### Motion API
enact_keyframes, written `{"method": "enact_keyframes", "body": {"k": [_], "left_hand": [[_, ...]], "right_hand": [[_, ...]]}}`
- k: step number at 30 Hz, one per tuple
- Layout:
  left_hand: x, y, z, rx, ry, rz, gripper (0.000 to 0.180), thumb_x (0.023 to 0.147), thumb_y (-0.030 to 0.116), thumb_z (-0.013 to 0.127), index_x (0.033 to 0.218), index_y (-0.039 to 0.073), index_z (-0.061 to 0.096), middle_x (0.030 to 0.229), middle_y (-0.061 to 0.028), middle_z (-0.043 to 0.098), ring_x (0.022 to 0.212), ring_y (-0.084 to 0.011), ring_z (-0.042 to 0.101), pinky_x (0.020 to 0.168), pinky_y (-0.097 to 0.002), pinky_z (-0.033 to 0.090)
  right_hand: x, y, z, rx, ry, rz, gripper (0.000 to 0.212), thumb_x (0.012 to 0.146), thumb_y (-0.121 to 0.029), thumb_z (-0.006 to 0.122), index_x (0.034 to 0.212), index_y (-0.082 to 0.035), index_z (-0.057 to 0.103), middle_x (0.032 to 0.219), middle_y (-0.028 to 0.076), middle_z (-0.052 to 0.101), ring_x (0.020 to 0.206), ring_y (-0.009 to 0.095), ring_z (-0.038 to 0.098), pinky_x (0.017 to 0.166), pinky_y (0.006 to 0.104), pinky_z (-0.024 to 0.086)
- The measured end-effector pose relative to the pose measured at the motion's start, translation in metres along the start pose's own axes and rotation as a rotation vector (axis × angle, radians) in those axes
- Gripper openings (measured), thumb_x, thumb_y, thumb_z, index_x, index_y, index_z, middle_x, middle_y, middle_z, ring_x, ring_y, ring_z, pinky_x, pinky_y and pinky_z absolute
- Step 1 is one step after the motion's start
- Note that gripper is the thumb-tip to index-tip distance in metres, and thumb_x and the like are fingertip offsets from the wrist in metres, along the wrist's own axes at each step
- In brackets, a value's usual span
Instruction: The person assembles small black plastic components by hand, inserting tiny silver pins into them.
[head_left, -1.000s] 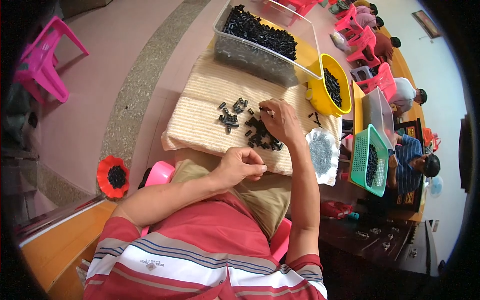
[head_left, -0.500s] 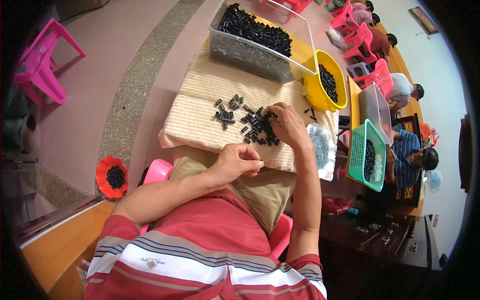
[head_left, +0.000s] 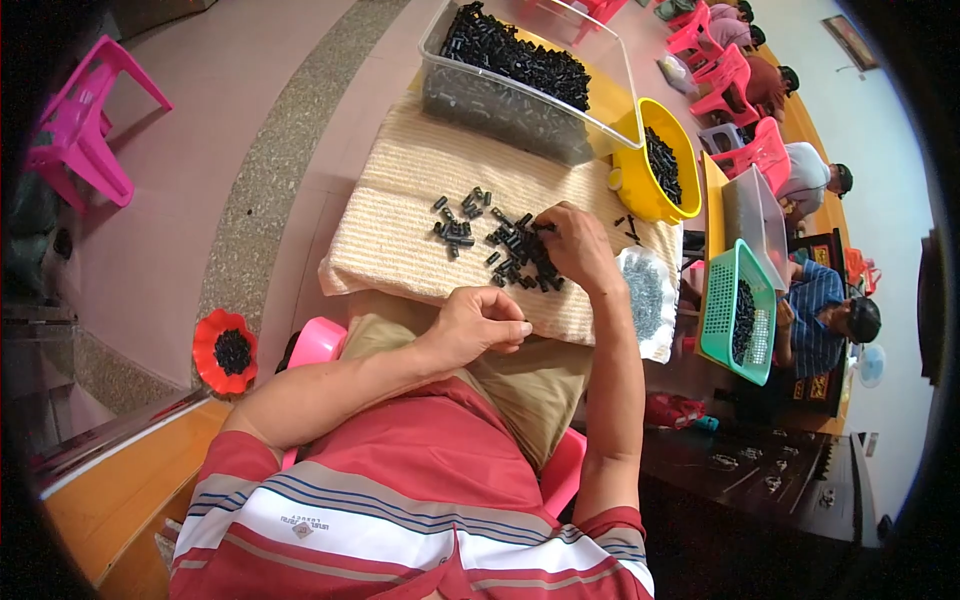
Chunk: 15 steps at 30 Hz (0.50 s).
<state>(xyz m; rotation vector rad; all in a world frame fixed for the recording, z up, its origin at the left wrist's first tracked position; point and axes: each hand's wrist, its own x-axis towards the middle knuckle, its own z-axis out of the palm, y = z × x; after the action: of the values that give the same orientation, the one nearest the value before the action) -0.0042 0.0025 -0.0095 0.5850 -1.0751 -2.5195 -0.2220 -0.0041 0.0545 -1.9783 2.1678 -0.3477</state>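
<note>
My right hand [head_left: 582,248] is at the right edge of a loose pile of small black cylindrical parts [head_left: 517,262], its fingertips pinched on one of the dark parts. To the left of that pile is a smaller cluster of similar parts [head_left: 455,235]. My left hand [head_left: 475,326] hovers over my lap by the near edge of the striped cream cloth [head_left: 385,215]. Its thumb and fingers are pressed together; what they hold, if anything, is too small to tell. Beside my right wrist lies a white tray [head_left: 658,350] of tiny clear-grey pieces.
A clear bin [head_left: 500,112] of black parts and a yellow tub [head_left: 682,207] stand at the table's far side. At right are a green basket [head_left: 716,300] and seated people [head_left: 825,300]. A red bowl [head_left: 207,365] and pink chair [head_left: 85,150] stand left.
My right hand has shifted slightly at the pile's edge, and a dark part now shows at its fingertips. My left hand stays pinched in nearly the same place.
</note>
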Motion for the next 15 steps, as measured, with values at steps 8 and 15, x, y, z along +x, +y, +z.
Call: {"method": "enact_keyframes", "body": {"k": [8,15], "left_hand": [[-0.0009,0.0038,0.0016,-0.013,0.002,0.000,0.010,0.086,0.003,0.073,0.091,0.002,0.065,0.080,-0.0052,0.068,0.069,-0.0115,0.064,0.063,-0.0250,0.054],[0.0000,0.0010,0.0001,0.003,0.002,0.004,0.010,0.086,0.004,0.073,0.091,0.002,0.065,0.080,-0.0054,0.068,0.068,-0.0118,0.064,0.063,-0.0256,0.054]], "right_hand": [[-0.0025,0.0021,0.0025,0.052,0.113,-0.071,0.020,0.081,-0.006,0.064,0.100,-0.005,0.072,0.098,0.014,0.069,0.092,0.036,0.064,0.084,0.0430,0.050],[-0.0045,-0.0047,-0.0045,0.037,0.198,-0.076,0.020,0.082,-0.007,0.068,0.101,-0.004,0.073,0.095,0.012,0.071,0.084,0.027,0.067,0.075,0.0364,0.053]]}}
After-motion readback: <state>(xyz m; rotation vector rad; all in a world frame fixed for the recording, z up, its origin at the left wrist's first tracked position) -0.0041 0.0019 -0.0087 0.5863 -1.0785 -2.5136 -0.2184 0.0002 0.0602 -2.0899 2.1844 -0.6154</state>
